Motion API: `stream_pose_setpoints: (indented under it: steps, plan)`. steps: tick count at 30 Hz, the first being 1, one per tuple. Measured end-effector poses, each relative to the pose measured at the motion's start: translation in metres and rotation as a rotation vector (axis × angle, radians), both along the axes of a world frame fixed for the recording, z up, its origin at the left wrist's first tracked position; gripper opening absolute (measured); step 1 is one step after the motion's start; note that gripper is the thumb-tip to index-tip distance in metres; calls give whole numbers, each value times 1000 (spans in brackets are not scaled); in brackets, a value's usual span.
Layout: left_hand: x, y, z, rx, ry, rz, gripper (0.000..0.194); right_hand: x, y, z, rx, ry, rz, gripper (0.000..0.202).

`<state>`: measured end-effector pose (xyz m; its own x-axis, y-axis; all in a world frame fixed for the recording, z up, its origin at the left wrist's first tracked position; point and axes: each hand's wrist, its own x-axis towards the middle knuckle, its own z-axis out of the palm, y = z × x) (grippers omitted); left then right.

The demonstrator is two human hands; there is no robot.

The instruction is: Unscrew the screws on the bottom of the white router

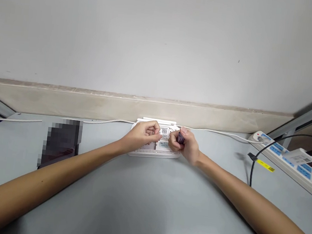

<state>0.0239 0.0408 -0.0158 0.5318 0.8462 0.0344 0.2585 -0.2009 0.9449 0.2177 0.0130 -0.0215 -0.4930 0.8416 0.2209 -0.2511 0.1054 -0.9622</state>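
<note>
Here, the white perforated device (161,151) lies on the bench (142,190), partly hidden by the left grip (140,136), curled narrow, whether around anything I cannot tell, and the right grip (188,147), wrapped around a dark handle (181,138)

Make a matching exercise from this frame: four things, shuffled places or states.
1. white perforated box
2. power strip
3. yellow tag
4. right hand

A. attached to the black cable
B. closed around a dark object
C. at the right of the table, with blue sockets
D. mid-picture, near the table's far edge

Pairs: 1-D, 2-C, 3-A, 4-B
</note>
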Motion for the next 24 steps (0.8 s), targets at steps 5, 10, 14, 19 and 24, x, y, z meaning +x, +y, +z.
stream_pose_setpoints:
  steps: [5,10,14,19,24]
  plan:
    - [0,1,2,-42,-17,-4,30,-9,-7,-4,-33,169,-147,53]
    - [-1,0,2,-43,-12,0,29,-25,-24,-7,-25,367,-615,40]
    - [0,-1,2,-40,-1,3,29,-25,-25,-3,-19,328,-640,32]
    - [0,0,2,-44,0,2,30,-12,-16,2,150,227,-630,29]
    - [0,0,1,-44,-8,5,30,0,-7,2,397,-29,-650,28]
